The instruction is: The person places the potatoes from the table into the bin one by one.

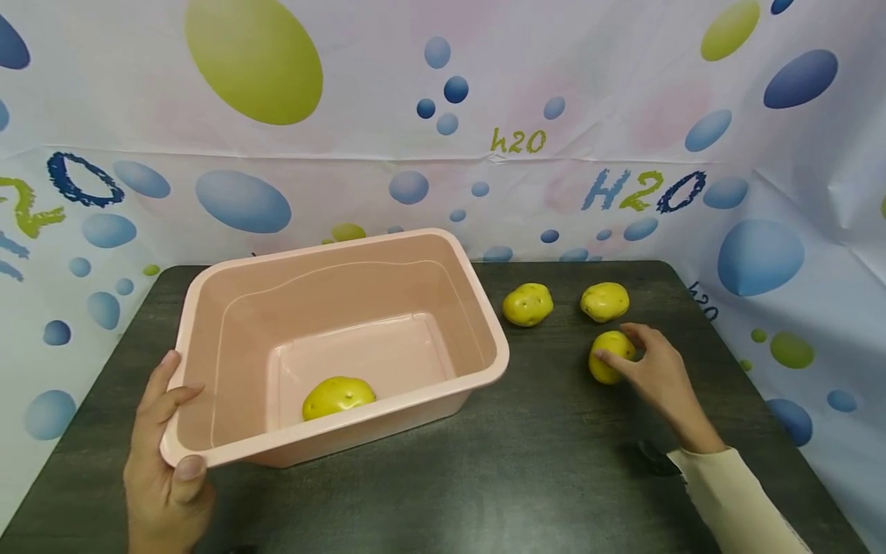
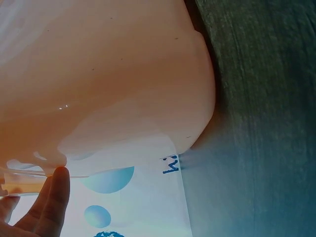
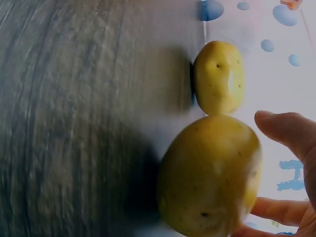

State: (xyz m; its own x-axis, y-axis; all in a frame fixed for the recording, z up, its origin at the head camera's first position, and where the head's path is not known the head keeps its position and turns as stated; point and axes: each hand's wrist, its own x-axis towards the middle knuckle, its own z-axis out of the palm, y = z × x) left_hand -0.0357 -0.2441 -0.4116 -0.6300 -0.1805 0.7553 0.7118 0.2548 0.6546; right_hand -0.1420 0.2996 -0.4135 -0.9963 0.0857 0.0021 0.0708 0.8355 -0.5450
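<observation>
A pale pink plastic basin (image 1: pixel 332 288) stands at the left of the table, with one yellow potato (image 1: pixel 338 397) inside it. My left hand (image 1: pixel 161 454) grips the basin's near left corner, thumb below the rim and fingers over its edge. The left wrist view shows the basin's outer wall (image 2: pixel 108 84) close up. At the right, my right hand (image 1: pixel 657 373) spans another potato (image 1: pixel 612 357), thumb on the near side and fingers on the far side. In the right wrist view the thumb (image 3: pixel 284 128) stands apart from this potato's outline, while fingers reach behind it.
Two more potatoes, one (image 1: pixel 527 305) beside the basin and one (image 1: pixel 604 302) farther right, lie near the back of the dark table (image 1: pixel 443 485). A patterned white curtain (image 1: pixel 388 100) hangs behind the table and along its sides.
</observation>
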